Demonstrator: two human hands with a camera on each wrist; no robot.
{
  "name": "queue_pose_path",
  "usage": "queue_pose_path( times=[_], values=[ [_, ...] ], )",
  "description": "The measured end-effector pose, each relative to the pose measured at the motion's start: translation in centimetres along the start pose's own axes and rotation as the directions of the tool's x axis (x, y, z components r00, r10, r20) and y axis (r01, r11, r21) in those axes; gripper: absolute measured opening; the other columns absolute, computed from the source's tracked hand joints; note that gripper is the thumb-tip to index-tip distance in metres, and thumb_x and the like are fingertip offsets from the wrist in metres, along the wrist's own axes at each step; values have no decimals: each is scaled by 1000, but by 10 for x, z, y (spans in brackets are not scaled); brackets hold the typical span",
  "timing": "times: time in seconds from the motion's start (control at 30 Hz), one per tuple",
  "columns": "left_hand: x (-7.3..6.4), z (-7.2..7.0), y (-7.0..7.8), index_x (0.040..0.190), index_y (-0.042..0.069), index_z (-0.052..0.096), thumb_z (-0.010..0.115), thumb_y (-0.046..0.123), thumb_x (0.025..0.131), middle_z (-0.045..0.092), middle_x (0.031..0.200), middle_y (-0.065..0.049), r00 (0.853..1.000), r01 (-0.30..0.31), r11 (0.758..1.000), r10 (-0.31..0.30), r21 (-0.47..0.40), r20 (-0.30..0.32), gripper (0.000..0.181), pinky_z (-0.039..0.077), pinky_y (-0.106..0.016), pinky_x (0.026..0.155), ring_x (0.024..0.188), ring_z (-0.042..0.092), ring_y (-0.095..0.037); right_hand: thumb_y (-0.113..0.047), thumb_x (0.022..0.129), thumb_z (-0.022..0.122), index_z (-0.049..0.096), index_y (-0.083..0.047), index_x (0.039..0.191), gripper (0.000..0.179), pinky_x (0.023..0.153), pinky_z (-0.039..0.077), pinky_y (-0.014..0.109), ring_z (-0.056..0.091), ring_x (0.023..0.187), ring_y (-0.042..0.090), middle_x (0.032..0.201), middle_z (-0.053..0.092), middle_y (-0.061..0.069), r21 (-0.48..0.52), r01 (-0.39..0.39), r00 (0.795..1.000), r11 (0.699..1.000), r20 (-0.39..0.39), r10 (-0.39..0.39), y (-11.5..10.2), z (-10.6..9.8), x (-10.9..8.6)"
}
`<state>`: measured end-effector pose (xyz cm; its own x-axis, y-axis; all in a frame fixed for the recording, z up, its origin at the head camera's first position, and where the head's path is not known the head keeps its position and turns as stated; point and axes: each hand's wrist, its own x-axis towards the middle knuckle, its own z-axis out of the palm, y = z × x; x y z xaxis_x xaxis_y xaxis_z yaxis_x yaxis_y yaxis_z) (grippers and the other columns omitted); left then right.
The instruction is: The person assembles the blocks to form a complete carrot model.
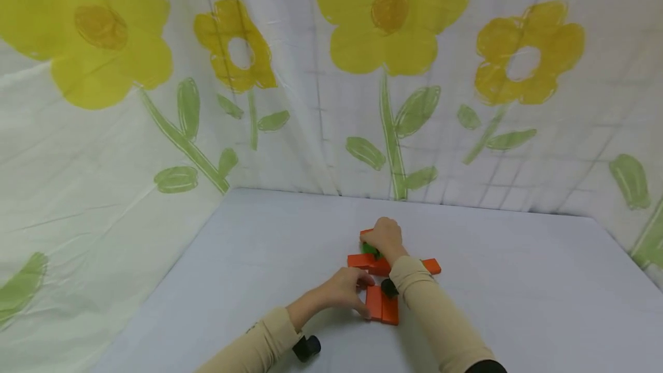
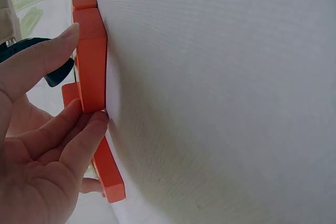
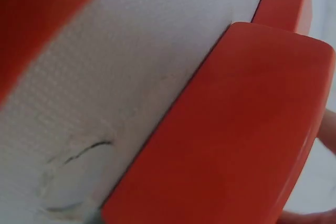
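Observation:
In the head view, my left hand (image 1: 342, 292) is by the nearer end of a group of orange-red blocks. Its thumb and fingers grip opposite ends of one orange-red block (image 2: 92, 66), which lies beside a second block (image 1: 390, 308). My right hand (image 1: 385, 236) bends over the far end of the group. Its fingers are against another orange block (image 1: 366, 231) and a green piece (image 1: 369, 250), mostly hidden beneath the hand. Whether they pinch either one is hidden. A large red block (image 3: 226, 129) fills much of the right wrist view.
Between the hands lie more orange blocks, one to the left (image 1: 359, 261) and one to the right (image 1: 431, 266), partly covered by the right sleeve (image 1: 430, 309). A white table (image 1: 259, 258) carries everything. Behind it hangs a white curtain (image 1: 290, 131) with yellow flowers.

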<state>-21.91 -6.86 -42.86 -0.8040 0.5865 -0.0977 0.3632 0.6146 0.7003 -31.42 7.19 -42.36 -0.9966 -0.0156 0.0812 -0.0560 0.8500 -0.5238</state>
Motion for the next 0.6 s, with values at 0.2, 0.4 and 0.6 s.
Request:
queue_pose_path(
  times=[0.2, 0.4, 0.6],
  values=[
    [-2, -1, 0, 110, 1, 68, 88, 11, 69, 67, 101, -1, 1000, 2, 1000, -2, 11, -3, 46, 49, -21, 83, 90, 59, -8, -23, 74, 76, 56, 12, 102, 49, 73, 51, 43, 55, 90, 36, 101, 55, 25, 160, 61, 998, 985, -37, -55, 9, -23, 3],
    [-3, -1, -1, 111, 1, 67, 87, 11, 69, 67, 103, -1, 1000, 4, 1000, -4, -4, -6, 47, 49, -22, 83, 91, 59, -10, -21, 78, 79, 55, 11, 124, 61, 85, 50, 47, 54, 104, 39, 120, 53, 29, 222, 152, 988, 963, -23, -151, 37, -63, -6],
    [-2, 1, -1, 111, 2, 67, 88, 11, 69, 66, 104, -2, 1000, 1, 1000, -1, 3, -7, 48, 49, -22, 83, 91, 58, -9, -16, 76, 82, 56, 11, 121, 59, 91, 49, 49, 57, 107, 42, 116, 59, 26, 227, 239, 968, 944, 26, -251, 72, -84, -32]
  ],
)
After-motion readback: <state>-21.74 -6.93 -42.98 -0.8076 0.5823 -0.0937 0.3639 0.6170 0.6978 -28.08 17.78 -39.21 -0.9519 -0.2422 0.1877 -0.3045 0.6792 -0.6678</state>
